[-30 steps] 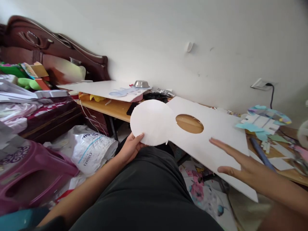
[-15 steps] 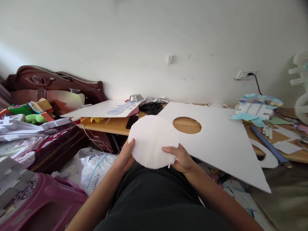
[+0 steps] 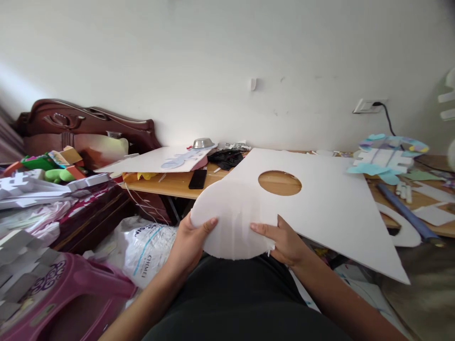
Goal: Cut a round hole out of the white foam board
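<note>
Between my two hands is a round white foam board disc (image 3: 231, 208), held over my lap at the table's front edge. My left hand (image 3: 190, 239) grips its left side, thumb on top and fingers underneath. On the right side my right hand (image 3: 284, 239) pinches the rim the same way, the thumb lying on the upper face. Faint creases run down the disc, and a small torn shred hangs near my right fingers. Behind it lies a large white board (image 3: 330, 203) with an oval hole, through which the wooden table (image 3: 279, 183) shows.
A second white board (image 3: 145, 158) bears a blue-grey cut-out (image 3: 177, 161) and a metal bowl (image 3: 202, 142). A black phone (image 3: 197, 179) lies nearby. At right are a blue roll (image 3: 408, 213) and a decorated cut-out (image 3: 386, 158). A pink plastic chair (image 3: 71, 293) stands lower left.
The disc has come slightly down and to the right with both hands. My left thumb now reaches further onto its face, and the disc shows more creasing.
</note>
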{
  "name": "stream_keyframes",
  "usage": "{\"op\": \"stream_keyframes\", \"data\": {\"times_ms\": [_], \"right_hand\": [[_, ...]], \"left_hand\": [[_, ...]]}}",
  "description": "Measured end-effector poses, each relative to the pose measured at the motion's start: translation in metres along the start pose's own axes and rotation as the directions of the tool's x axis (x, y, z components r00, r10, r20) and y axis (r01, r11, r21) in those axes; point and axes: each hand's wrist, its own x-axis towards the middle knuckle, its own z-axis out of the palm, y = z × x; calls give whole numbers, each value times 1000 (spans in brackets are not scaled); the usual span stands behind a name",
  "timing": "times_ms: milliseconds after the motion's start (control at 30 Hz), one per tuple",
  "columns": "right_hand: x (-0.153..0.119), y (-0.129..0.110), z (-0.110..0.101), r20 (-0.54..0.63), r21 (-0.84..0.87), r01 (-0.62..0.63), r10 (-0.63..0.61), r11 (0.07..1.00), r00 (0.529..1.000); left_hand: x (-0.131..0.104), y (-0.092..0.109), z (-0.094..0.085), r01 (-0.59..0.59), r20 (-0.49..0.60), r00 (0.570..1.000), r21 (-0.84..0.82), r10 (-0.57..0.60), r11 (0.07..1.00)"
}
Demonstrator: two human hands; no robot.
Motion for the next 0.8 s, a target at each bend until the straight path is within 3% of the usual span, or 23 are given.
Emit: {"op": "stream_keyframes", "data": {"times_ms": [100,200,300,400,567,667,800], "right_hand": [[-3,-3,2,-56,-172,72,-83,982,995],[-4,-5,4,-89,-398,133,-183,908,979],[-2,-1,9,-114,-538,169,-269,826,956],[1,6,15,-174,-611,195,-371,767,912],[-1,19,26,-259,-670,215,-495,711,829],[-4,23,27,-209,-606,301,-512,737,833],[-6,23,26,-83,-471,449,-545,759,835]], "left_hand": [[2,-6,-3,-89,-18,996,95,91,992],[5,-9,-4,-178,-45,980,233,194,956],[4,-7,1,-250,-95,943,434,320,866],[3,-3,9,-320,-79,895,574,439,754],[3,-5,18,-406,-27,829,658,559,634],[3,-9,16,-469,20,798,649,603,599],[4,-11,11,-612,188,759,534,624,584]]}}
